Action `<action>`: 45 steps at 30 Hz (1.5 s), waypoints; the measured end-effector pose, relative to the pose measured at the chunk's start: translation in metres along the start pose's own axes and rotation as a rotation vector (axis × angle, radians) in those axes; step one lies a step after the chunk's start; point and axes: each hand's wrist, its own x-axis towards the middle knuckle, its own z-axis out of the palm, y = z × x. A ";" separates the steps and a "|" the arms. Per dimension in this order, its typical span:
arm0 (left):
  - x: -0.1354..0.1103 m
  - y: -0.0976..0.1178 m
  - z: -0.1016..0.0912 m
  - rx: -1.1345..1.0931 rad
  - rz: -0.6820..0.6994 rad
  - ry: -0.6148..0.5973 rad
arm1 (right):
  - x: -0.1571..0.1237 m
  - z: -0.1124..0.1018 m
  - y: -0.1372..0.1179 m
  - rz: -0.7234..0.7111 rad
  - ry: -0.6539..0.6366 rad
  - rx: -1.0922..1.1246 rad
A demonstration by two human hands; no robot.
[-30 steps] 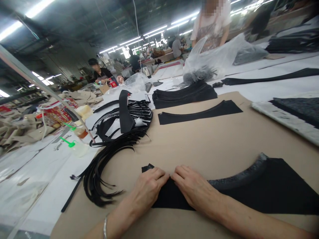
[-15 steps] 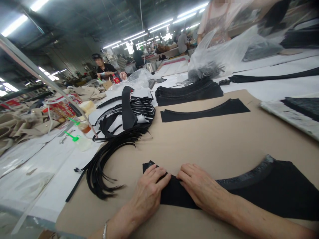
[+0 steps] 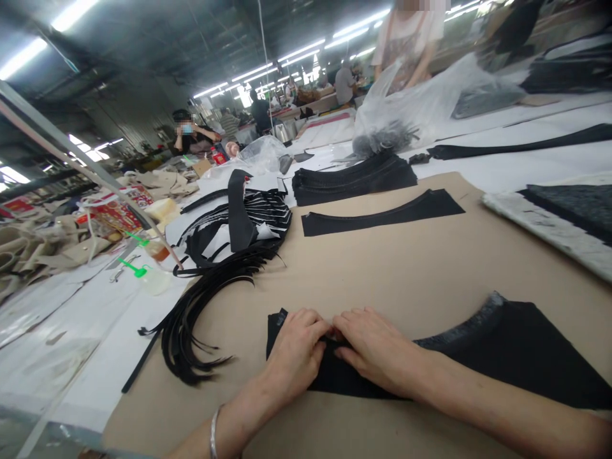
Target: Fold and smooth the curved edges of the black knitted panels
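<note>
I had my left hand (image 3: 296,350) and right hand (image 3: 377,347) close together, pressed on the black cloth (image 3: 521,350), seemingly to hold it flat on the brown paper (image 3: 382,268).

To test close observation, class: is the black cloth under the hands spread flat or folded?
Spread flat: the black cloth lies open on the tan paper beneath the left hand and right hand; no fold shows.
</note>
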 end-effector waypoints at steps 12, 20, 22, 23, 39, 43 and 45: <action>0.005 0.002 0.001 -0.007 0.073 -0.060 | -0.012 -0.008 0.017 0.049 -0.050 0.107; -0.012 0.002 0.013 0.171 0.151 -0.007 | -0.028 0.005 0.024 -0.207 0.105 0.023; -0.022 0.000 0.021 0.273 0.238 0.047 | -0.032 0.012 0.029 -0.297 0.137 -0.091; -0.027 -0.002 0.025 0.319 0.280 0.082 | -0.033 0.015 0.031 -0.345 0.149 -0.145; -0.042 0.015 0.050 0.460 0.171 0.234 | -0.038 0.019 0.034 -0.551 0.222 -0.415; -0.054 0.013 0.061 0.519 0.205 0.264 | -0.041 0.019 0.031 -0.549 0.208 -0.459; -0.059 0.011 0.059 0.484 0.191 0.210 | -0.042 0.018 0.030 -0.554 0.198 -0.486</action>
